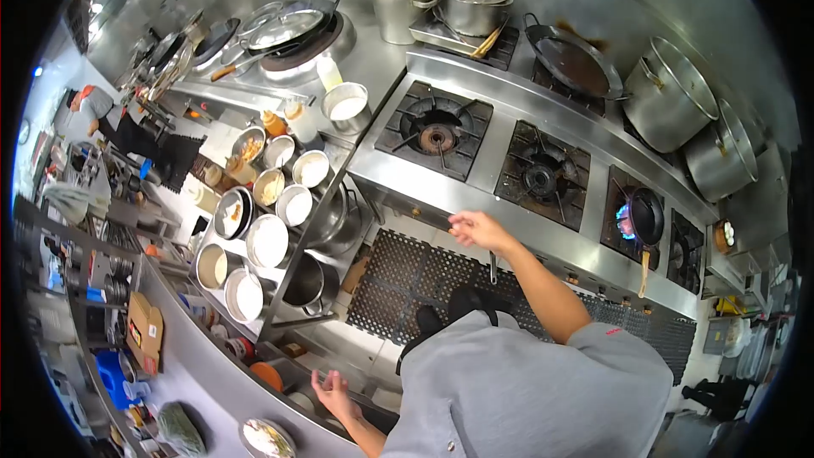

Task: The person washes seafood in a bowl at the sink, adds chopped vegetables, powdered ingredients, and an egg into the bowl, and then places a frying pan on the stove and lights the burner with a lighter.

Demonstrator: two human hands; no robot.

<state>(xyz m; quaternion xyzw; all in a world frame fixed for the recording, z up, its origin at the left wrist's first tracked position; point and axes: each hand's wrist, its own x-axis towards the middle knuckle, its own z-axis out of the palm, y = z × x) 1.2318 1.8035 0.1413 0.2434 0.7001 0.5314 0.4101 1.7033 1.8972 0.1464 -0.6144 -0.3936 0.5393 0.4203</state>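
My right hand is raised in front of the steel stove, its fingers loosely curled and slightly apart. Nothing shows in it. Just below it hangs a thin dark handle-like bar; whether they touch is unclear. Lower left, my left hand is held palm up with the fingers spread, holding nothing. It hovers beside the curved steel counter, near an orange round lid. At the stove's right, a black frying pan with a wooden handle sits over a blue flame.
Several pots and bowls of food crowd the left table, with squeeze bottles behind. Large stockpots stand along the stove's back. A black perforated mat covers the floor. Another person works far left.
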